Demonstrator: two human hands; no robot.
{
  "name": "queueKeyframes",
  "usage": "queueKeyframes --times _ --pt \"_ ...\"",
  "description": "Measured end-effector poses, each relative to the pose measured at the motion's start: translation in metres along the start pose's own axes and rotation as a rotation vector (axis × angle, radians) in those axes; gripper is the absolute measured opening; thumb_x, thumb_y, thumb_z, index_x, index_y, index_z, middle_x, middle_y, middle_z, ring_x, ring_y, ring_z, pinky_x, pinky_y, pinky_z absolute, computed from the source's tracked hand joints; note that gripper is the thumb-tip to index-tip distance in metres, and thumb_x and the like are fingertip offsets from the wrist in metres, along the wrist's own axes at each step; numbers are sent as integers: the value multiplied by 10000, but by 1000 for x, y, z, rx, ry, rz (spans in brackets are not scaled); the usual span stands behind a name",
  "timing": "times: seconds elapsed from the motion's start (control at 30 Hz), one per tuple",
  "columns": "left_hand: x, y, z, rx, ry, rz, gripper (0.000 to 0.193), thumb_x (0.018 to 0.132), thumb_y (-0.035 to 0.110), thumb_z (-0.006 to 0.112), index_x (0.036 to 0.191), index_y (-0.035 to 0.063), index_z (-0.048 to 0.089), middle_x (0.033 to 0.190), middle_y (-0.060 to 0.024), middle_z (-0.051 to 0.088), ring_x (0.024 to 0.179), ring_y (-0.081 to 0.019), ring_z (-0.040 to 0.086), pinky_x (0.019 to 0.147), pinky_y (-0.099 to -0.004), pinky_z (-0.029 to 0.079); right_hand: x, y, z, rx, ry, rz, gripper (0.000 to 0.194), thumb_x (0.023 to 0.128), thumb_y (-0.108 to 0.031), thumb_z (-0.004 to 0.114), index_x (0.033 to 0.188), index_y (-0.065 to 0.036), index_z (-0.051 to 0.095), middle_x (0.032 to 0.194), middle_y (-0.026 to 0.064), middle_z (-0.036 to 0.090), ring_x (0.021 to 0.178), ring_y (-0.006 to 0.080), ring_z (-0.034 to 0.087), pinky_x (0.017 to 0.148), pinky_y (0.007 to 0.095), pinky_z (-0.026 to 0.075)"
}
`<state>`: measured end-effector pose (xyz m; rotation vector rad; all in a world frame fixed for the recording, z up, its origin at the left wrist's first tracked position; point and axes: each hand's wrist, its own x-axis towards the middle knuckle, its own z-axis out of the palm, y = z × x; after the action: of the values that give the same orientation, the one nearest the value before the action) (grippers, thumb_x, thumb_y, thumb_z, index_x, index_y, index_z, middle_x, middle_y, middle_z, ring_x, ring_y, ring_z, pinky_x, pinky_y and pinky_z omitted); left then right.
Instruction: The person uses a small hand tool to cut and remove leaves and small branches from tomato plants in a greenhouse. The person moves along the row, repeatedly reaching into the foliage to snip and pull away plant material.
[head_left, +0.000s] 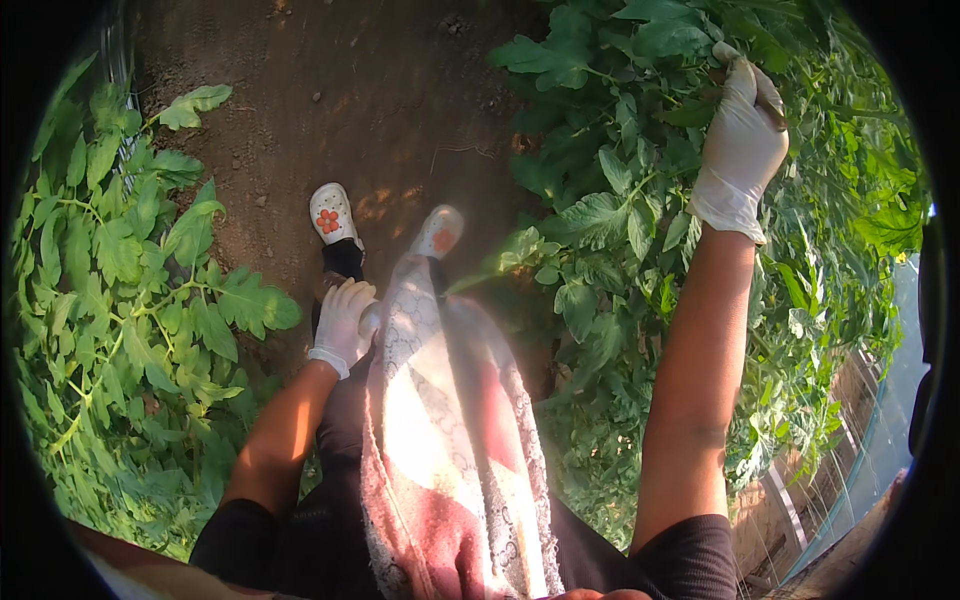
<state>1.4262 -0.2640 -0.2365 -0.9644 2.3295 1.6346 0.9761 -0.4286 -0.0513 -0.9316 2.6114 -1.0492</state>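
Note:
My right hand (742, 135), in a thin pale glove with soiled fingertips, is raised into the tomato foliage at the upper right. Its thumb and fingers are pinched together on a part of the tomato plant (600, 217); the exact stem or leaf between them is hidden. Low down, near my knee, is my left hand (343, 322), gloved too, with its back towards me and its fingers curled downward. Its palm is out of sight, so whether it holds anything cannot be told. A patterned pink and white scarf (427, 420) hangs down beside it.
Bare brown soil (285, 82) runs between the plant rows. More tomato plants (142, 300) crowd the left side. Below me are my white clogs (330, 210) with orange flowers. Strings (844, 480) and pale sheeting (892, 420) stand at the lower right.

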Motion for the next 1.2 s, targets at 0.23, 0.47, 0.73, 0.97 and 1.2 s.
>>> queueKeyframes --times 0.23,0.47,0.73,0.97,1.2 --pt "-2 -4 2 -41 -38 -82 428 784 58 536 1210 67 502 1262 -135 514 1239 -338 438 1072 -467 283 -8 0 9 166 11 83 202 926 -170 564 941 -25 704 833 -25 626 723 44 513 667 192 419" --pt "-1 -7 -7 34 -53 -57 453 785 20 502 1237 48 493 1260 -145 512 1239 -342 436 1070 -471 284 -5 11 22 224 6 79 176 923 -141 575 961 -28 704 827 -46 630 684 36 477 649 173 393" --pt "4 1 -17 -44 -44 -95 438 786 21 527 1223 43 502 1254 -145 515 1237 -346 436 1068 -477 286 -16 15 15 49 9 42 153 921 -86 574 950 -4 700 857 -18 590 742 49 481 707 196 406" --pt "-14 -38 29 357 -117 -38 426 834 88 470 1255 30 491 1322 -58 483 1310 -236 380 1106 -403 247 -16 22 23 102 0 18 151 929 -100 578 976 -4 684 852 -18 592 717 53 454 684 200 405" --pt "-2 -14 0 262 -219 -103 465 807 94 509 1265 22 481 1324 -69 479 1311 -243 378 1110 -405 239 -29 21 14 -92 12 -84 120 900 -90 616 983 -72 701 819 -25 600 629 38 417 604 186 381"
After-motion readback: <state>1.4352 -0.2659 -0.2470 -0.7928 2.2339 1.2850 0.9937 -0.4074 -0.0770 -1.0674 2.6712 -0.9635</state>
